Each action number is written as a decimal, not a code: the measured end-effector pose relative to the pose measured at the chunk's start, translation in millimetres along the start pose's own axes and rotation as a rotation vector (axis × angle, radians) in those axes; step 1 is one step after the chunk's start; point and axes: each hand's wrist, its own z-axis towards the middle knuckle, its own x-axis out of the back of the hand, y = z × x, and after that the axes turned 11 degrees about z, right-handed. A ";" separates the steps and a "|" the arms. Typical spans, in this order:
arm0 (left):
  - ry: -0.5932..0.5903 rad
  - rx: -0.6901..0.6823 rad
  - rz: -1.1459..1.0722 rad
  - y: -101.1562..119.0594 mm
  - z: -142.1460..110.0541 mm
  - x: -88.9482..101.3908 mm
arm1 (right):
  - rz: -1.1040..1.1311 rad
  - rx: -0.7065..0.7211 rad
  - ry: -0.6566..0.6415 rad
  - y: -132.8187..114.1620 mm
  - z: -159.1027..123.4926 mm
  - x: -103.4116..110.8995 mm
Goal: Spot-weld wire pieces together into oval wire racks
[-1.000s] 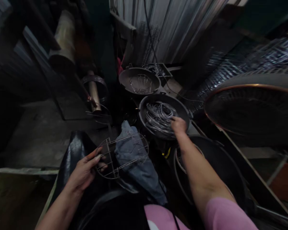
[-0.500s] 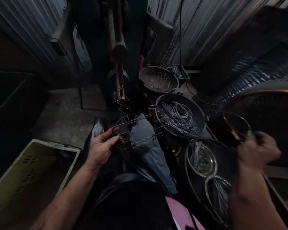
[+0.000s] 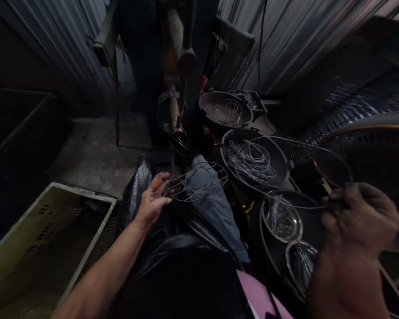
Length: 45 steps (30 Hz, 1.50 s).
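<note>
My left hand [image 3: 154,199] pinches the near edge of a round wire frame [image 3: 216,182] between thumb and fingers. The frame lies tilted above a grey-blue cloth [image 3: 204,190] over my lap. Off to the right, my right hand [image 3: 364,217] grips a large thin wire ring [image 3: 299,142], which reaches left over a pan [image 3: 284,159]. In that pan lies a loose heap of wire rings [image 3: 252,161]. Upright metal rods of a machine, likely a spot welder's electrodes [image 3: 177,119], stand beyond the wire frame.
A second pan [image 3: 204,106] at the back holds a wire basket frame [image 3: 228,114]. Two metal bowls [image 3: 299,221] [image 3: 287,257] of short wire pieces sit on a dark tray at right. A yellowish plastic crate [image 3: 53,248] stands at my left. Corrugated metal sheeting closes the back.
The wire frame in my left hand has turned to show its round outline. My right hand has brought the wire ring leftward over the pan of rings. The view has shifted slightly left.
</note>
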 end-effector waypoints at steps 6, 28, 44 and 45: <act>0.167 0.387 -0.250 -15.5 24.9 -4.0 | 0.214 -0.247 -0.218 38.2 -4.7 -25.1; -0.231 0.556 -0.442 -15.9 32.4 32.8 | 0.024 -0.971 -0.884 76.5 -56.6 -113.2; -0.090 0.469 -0.245 -16.7 25.7 25.1 | -0.499 -0.236 -0.758 116.6 -58.6 -104.5; -0.083 0.473 -0.230 -15.8 25.3 24.8 | -0.519 -0.185 -0.786 119.0 -57.6 -103.1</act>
